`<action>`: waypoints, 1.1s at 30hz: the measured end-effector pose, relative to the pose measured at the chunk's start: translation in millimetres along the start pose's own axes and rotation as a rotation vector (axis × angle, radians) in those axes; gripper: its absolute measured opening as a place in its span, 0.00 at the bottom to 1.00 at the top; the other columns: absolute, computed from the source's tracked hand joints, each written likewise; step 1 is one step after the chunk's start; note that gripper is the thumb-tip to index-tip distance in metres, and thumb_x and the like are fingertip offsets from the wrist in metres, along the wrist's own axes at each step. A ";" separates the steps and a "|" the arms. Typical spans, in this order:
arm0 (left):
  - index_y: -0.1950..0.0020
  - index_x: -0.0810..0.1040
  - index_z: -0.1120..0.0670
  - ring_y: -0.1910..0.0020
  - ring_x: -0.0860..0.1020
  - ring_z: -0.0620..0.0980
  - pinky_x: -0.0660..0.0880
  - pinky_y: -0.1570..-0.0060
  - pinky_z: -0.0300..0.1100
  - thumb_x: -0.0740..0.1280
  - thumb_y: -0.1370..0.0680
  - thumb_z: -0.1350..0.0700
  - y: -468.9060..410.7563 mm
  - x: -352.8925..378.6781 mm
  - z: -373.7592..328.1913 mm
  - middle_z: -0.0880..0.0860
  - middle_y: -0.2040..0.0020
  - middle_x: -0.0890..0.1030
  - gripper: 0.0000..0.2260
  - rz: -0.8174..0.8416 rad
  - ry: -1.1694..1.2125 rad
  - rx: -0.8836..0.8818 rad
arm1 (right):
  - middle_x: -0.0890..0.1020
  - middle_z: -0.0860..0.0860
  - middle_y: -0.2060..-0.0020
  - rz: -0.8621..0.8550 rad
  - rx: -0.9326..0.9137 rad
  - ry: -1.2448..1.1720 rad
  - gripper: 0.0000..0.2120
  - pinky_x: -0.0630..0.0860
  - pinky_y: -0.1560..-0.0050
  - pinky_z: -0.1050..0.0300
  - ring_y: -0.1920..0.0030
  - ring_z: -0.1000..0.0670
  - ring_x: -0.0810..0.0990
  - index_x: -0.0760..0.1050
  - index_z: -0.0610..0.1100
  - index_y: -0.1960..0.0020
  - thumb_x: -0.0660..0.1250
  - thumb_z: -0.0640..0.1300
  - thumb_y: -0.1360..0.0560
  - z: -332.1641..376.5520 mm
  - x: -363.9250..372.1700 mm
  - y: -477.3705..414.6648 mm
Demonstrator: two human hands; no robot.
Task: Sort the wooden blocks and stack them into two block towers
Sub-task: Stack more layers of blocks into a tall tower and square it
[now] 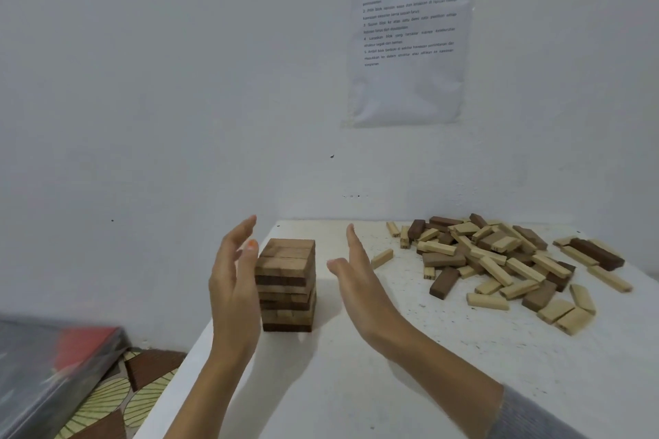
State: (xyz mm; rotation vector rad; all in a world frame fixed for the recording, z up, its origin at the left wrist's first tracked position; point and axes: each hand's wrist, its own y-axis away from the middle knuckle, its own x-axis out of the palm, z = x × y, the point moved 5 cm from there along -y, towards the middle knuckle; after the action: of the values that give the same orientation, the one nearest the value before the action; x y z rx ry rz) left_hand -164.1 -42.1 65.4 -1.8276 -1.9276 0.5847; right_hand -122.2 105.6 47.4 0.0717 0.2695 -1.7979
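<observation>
**Near counter's left edge: tower risks a knock**

On the counter [356,385], the tower [286,285] stands between both hands, left hand [233,290] just beside it, right hand [360,281] apart; both open, gripping nothing. Uneven squeezing could shift layers or topple it off the edge. Loose pile [499,260] lies well apart, right; second tower not started.

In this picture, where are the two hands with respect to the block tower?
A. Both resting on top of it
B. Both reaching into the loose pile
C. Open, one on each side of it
C: the left hand and right hand stand open, flanking the tower.
</observation>
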 end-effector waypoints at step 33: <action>0.56 0.77 0.49 0.54 0.77 0.39 0.71 0.56 0.27 0.65 0.25 0.67 46.2 251.1 25.7 0.45 0.54 0.80 0.12 0.725 -0.215 0.015 | 0.85 0.54 0.57 -0.350 0.084 0.288 0.16 0.73 0.53 0.65 0.50 0.55 0.81 0.83 0.47 0.59 0.61 0.31 0.25 -65.4 -269.5 41.6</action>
State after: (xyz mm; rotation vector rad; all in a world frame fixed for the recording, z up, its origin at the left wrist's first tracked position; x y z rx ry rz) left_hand -152.9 210.5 21.5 -2.5311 -1.3141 1.0438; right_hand -22.5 367.1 29.7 0.3647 0.4321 -2.1473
